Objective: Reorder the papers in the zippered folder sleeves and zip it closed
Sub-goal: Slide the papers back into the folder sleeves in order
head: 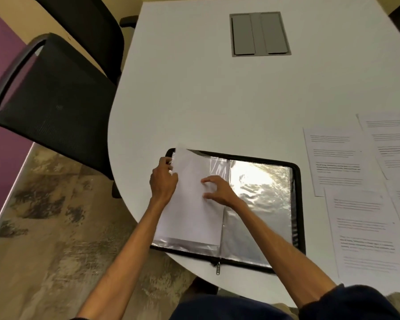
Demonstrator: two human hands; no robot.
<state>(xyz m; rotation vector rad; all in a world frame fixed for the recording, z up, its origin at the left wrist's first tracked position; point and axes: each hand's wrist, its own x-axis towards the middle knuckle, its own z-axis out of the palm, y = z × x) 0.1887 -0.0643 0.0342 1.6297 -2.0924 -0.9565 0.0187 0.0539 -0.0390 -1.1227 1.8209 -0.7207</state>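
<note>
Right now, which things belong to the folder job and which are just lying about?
Job: black zippered folder with clear sleeves; white sheet handled by left hand and right hand; printed pages at right.
Lying about: two black mesh chairs; grey hatch in white table.

White table (194, 88) w/ open folder (296, 204), printed sheets (337, 162) (right side)

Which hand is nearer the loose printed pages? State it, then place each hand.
Right. The right hand rests on the white sheet by the spine of the folder, left of the printed pages. The left hand holds the sheet's left edge, farther off.
</note>
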